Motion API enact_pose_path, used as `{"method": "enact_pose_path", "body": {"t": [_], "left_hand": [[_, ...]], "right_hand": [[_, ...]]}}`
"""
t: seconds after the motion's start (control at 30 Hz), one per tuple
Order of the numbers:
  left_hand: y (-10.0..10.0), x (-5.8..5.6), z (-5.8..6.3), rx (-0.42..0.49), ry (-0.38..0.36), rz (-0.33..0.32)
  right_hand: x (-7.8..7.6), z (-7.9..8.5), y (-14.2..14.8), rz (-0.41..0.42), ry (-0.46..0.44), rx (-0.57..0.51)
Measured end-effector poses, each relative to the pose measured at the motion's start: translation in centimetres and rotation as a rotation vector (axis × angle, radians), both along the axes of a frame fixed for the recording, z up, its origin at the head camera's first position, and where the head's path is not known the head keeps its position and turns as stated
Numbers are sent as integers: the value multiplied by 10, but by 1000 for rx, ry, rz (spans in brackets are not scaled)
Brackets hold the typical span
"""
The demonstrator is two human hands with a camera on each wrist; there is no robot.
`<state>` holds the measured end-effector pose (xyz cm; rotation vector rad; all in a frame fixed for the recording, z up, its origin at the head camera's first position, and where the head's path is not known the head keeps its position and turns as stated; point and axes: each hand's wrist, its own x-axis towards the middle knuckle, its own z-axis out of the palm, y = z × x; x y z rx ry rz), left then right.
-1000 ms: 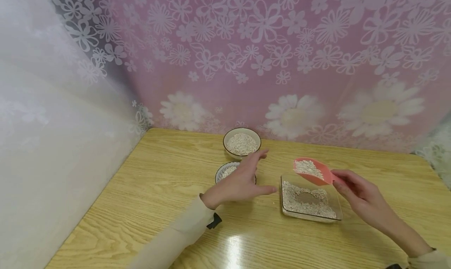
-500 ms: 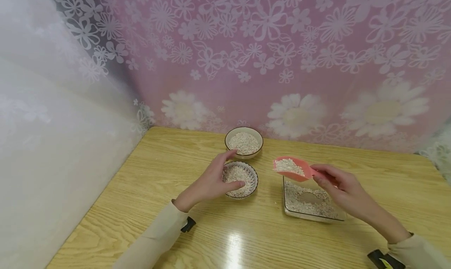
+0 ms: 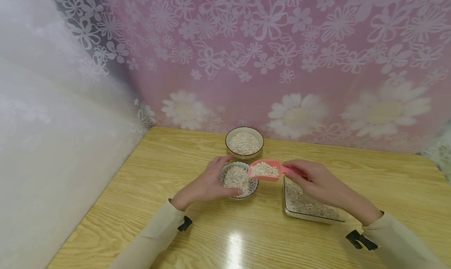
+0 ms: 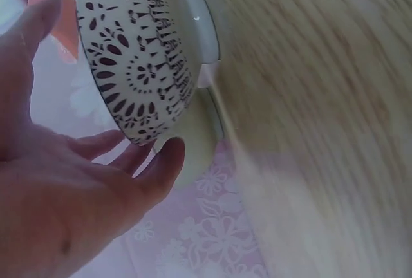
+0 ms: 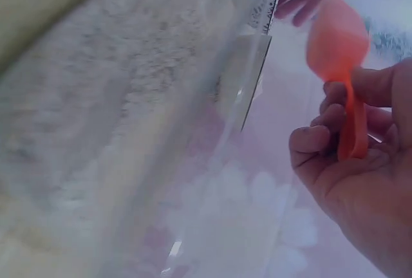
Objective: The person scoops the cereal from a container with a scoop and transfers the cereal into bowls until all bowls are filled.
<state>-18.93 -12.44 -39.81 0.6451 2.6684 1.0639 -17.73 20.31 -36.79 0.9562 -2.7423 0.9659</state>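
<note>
My left hand point(image 3: 208, 185) curves round the small patterned bowl point(image 4: 135, 53), with fingers at its far side and the thumb over the near rim. Oat flakes point(image 3: 235, 179) fill part of this bowl. In my right hand point(image 3: 318, 185) I grip the handle of a pink scoop point(image 3: 273, 178). The scoop is loaded with oat flakes, and its front edge hangs over the bowl's right rim. A glass dish point(image 3: 313, 218) of oat flakes stands below my right hand, partly hidden by it.
A cream bowl point(image 3: 243, 156) with a dark rim, holding more oat flakes, stands just behind the patterned bowl. Everything stands on a wooden table point(image 3: 169, 155). A pink flowered curtain point(image 3: 225, 96) hangs along its back edge, and a pale one at the left.
My right hand has carried the loaded scoop left, from over the glass dish to the patterned bowl. My left hand has drawn back left from over the patterned bowl and come round its side.
</note>
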Motion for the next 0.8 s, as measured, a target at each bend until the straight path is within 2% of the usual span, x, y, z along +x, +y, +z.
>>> {"method": "enact_pose_path", "body": {"t": [0.27,0.47,0.6,0.8], "left_hand": [[-1,-9,-10,-88,-101,-83],[-2,-13,-15,-56,-120,-105],[-2,-14,-15,-42,-140,-103],[-2,-14,-16,-40,-155,-100]], "right_hand": [[-16,22,-27,141,84,200],[-21,34,-47,220,178,263],[-24,41,-54,244,168,303],[-25,54,-60,242,85,376]]}}
